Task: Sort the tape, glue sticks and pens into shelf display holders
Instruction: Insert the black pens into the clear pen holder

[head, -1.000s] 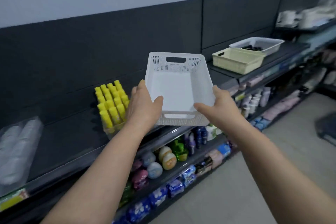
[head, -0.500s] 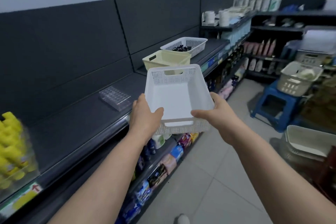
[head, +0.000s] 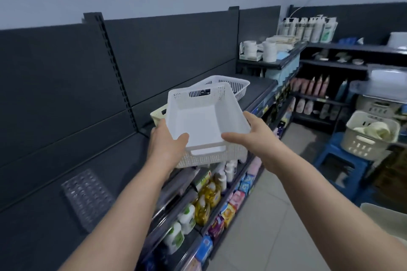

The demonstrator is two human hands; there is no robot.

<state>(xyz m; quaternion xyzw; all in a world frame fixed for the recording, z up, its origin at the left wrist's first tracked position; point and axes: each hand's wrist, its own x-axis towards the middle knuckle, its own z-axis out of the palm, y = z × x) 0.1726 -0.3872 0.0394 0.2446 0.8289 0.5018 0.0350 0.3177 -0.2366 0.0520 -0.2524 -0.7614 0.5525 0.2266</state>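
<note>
Far left: a clear display holder [head: 87,198], its top a grid of round holes, lies on the dark top shelf [head: 44,182] near the front edge and well apart from everything else.

Centre left: the person's left hand [head: 164,146] grips the near left corner of a white basket [head: 204,121]. The thumb is hooked over the rim into the basket and the fingers are curled under the perforated wall.

Centre: the white basket is held in the air above the shelf's front edge, tilted slightly with its far end higher, and its plain white floor is in full view. Behind its left corner a cream basket [head: 157,114] stands on the shelf. Behind its far end stands a second white basket [head: 233,84] with slotted walls, holding dark items too small to identify.

Centre right: the right hand [head: 255,136] grips the near right corner in the same way, with the thumb laid over the rim and the fingers hidden beneath. Below the hands, the lower shelves carry yellow bottles [head: 208,196] and coloured packets.

Right: a blue stool [head: 337,161] stands on the tiled floor, with a cream laundry-style basket [head: 363,145] of pale cloth on it. On the high corner shelf is a row of pump bottles [head: 308,29].
</note>
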